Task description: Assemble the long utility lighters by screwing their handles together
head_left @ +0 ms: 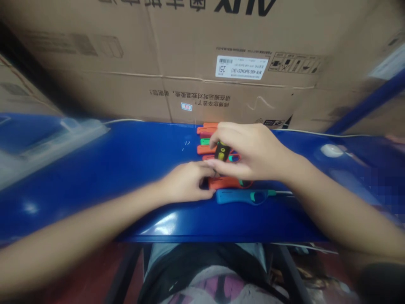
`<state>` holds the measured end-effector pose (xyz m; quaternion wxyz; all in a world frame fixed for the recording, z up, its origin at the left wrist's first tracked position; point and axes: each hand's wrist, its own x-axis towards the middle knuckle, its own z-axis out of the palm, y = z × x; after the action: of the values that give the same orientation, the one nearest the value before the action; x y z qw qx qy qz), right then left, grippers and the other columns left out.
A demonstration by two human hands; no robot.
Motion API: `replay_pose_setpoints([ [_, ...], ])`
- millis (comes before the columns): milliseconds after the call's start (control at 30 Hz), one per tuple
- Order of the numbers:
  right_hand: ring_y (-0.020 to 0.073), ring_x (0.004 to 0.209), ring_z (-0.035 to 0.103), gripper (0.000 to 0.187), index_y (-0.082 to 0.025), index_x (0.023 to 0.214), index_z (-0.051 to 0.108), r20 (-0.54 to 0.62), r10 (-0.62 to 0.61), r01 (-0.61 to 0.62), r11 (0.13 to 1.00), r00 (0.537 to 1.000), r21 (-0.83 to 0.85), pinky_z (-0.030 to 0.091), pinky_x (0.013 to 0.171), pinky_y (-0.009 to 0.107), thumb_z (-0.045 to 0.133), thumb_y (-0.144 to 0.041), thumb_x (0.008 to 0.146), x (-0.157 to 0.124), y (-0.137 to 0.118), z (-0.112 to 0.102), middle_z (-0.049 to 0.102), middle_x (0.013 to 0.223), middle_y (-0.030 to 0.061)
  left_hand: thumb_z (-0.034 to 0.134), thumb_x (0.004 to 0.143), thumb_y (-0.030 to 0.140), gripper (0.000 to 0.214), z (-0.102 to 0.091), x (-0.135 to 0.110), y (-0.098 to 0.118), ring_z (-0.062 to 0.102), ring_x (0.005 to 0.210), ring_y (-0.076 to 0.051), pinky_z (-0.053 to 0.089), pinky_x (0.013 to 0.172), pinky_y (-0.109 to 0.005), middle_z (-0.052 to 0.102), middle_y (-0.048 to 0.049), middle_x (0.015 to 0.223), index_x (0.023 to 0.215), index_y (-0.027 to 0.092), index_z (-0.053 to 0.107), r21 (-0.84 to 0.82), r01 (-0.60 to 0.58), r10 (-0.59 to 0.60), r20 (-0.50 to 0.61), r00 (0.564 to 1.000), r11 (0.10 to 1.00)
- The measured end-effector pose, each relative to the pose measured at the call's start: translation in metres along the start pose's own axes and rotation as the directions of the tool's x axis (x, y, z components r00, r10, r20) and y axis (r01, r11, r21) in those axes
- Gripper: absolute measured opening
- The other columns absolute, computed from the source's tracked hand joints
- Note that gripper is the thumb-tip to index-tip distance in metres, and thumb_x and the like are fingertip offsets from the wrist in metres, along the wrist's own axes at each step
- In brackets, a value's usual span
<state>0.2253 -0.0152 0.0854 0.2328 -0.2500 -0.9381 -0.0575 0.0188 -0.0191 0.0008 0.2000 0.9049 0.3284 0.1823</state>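
Note:
A row of long lighters lies on the blue table [126, 169], most of them orange [207, 149], one green [205, 142]. Nearest me lies a blue lighter [243, 196] with a green trigger and a metal nozzle pointing right. My right hand [249, 152] hovers over the row, fingers pinched round a small black and yellow piece [222, 152]. My left hand [186, 182] rests on the table, fingers curled against the left end of an orange lighter [226, 183].
Large cardboard boxes [202, 71] with a white label stand right behind the table. A clear plastic tray [47, 139] sits at the far left. A white round object [331, 150] lies at the right. A blue rail [367, 103] slants at the right.

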Motion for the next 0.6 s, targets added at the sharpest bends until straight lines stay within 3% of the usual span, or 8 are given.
replay_pose_setpoints([
  [67,0.0163,0.073,0.057,0.024,-0.018,0.097,0.063,-0.006,0.007,-0.007,1.000,1.000,-0.005,0.036,0.059,0.028,0.049,-0.037,0.098,-0.0015,0.0001,-0.0006,0.067,0.091,0.0057,0.068,0.079,0.026,0.020,-0.0010,0.0000,0.0014,0.064,0.070,-0.016,0.047,0.062,-0.026,0.072,-0.0015,0.089,0.097,0.020,0.075,0.007,0.007,-0.007,0.009,1.000,1.000],
  [167,0.0165,0.075,0.059,0.030,-0.017,0.115,0.061,0.030,0.044,-0.044,0.999,0.999,-0.003,0.036,0.059,0.028,0.048,-0.036,0.097,-0.0025,-0.0018,-0.0021,0.068,0.113,0.0110,0.067,0.080,0.027,0.022,-0.0017,-0.0002,0.0032,0.065,0.072,-0.016,0.048,0.063,-0.026,0.072,-0.0016,0.089,0.100,0.021,0.075,0.012,0.006,-0.007,0.024,1.000,1.000],
  [300,0.0171,0.072,0.061,0.029,-0.018,0.105,0.064,0.045,0.107,-0.107,0.994,0.993,-0.011,0.035,0.060,0.027,0.050,-0.042,0.098,-0.0022,-0.0033,-0.0022,0.071,0.091,0.0052,0.068,0.081,0.028,0.025,-0.0008,-0.0002,0.0027,0.065,0.073,-0.017,0.049,0.065,-0.027,0.072,-0.0016,0.091,0.104,0.021,0.074,0.028,-0.006,0.005,0.022,1.000,1.000],
  [433,0.0186,0.082,0.063,0.033,-0.017,0.121,0.060,0.033,0.059,-0.060,0.998,0.998,0.019,0.039,0.061,0.029,0.047,-0.035,0.097,-0.0018,-0.0016,0.0002,0.069,0.115,0.0117,0.067,0.083,0.030,0.022,-0.0004,-0.0006,-0.0003,0.066,0.075,-0.017,0.049,0.065,-0.028,0.072,-0.0024,0.096,0.102,0.020,0.073,0.053,-0.031,0.029,0.036,0.999,0.998],
  [600,0.0170,0.071,0.058,0.024,-0.019,0.101,0.063,-0.009,0.071,-0.071,0.997,0.997,-0.030,0.036,0.060,0.028,0.048,-0.037,0.097,-0.0025,0.0010,0.0017,0.068,0.089,0.0049,0.067,0.084,0.031,0.023,-0.0005,-0.0019,-0.0047,0.066,0.076,-0.016,0.048,0.065,-0.026,0.072,-0.0018,0.099,0.104,0.021,0.071,0.090,-0.068,0.065,0.034,0.997,0.994],
])
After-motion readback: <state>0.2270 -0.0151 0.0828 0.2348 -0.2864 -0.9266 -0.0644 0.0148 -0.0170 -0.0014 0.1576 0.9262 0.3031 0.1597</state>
